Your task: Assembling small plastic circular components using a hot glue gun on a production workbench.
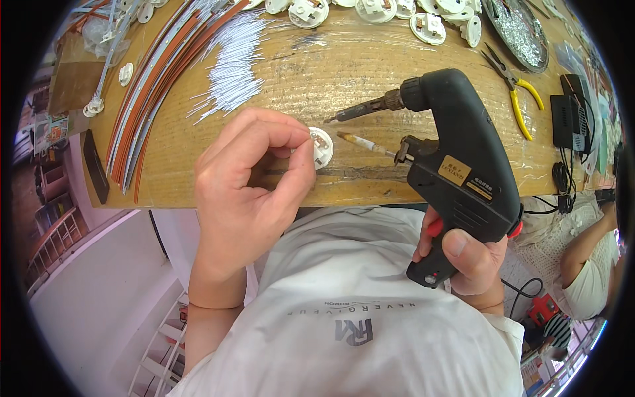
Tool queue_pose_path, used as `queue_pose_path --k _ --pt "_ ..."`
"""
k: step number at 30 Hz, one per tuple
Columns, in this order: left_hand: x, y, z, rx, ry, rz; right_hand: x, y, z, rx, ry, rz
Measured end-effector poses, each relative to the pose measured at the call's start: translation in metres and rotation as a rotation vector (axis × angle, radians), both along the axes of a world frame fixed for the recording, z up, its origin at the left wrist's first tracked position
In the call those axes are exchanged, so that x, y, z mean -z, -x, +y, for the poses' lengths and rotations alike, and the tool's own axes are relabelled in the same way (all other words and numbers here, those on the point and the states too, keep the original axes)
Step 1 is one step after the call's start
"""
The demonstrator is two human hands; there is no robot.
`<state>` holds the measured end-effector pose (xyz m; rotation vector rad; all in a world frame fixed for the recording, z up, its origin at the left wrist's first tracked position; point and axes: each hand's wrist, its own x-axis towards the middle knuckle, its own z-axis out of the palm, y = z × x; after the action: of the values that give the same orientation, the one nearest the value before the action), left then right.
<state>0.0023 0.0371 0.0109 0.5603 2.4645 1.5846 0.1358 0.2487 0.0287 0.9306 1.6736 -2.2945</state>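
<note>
My left hand (pixel 254 172) is closed in a pinch, thumb and forefinger together at the left edge of a small white round plastic base (pixel 322 149) with copper-coloured metal contacts. The fingers cover part of this base; whether a thin wire is also between them is hidden. In my right hand (pixel 473 261) is the handle of a black soldering gun (pixel 463 152), with fingers around its red trigger. The gun's iron tip (pixel 329 120) points left, just above the base and apart from it. Below it, a thin feed nozzle (pixel 364 143) with a browned end also points at the base.
Bundles of red-brown and white strips (pixel 155 86) and a pile of short white wires (pixel 233 69) lie at the left of the wooden table (pixel 297 73). More white bases (pixel 377 9) line the back. Yellow-handled pliers (pixel 514 86), a metal tray (pixel 519 33) and a black adapter (pixel 570 119) lie right.
</note>
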Motion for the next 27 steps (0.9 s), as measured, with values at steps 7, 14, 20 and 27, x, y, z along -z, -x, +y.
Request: queue_pose_path --k 7,14,20,27 --pt "0.000 0.000 -0.001 0.016 0.009 0.009 0.004 0.000 -0.001 0.021 0.018 0.052" --pt "0.002 0.000 -0.001 0.050 -0.011 -0.021 0.015 0.000 -0.001 0.011 0.116 0.265" --pt "0.002 0.000 -0.002 0.078 0.063 0.076 0.006 0.025 -0.015 -0.075 -0.005 0.222" --pt "0.008 -0.005 -0.001 -0.073 -0.077 -0.024 0.018 0.036 -0.029 -0.221 0.068 0.396"
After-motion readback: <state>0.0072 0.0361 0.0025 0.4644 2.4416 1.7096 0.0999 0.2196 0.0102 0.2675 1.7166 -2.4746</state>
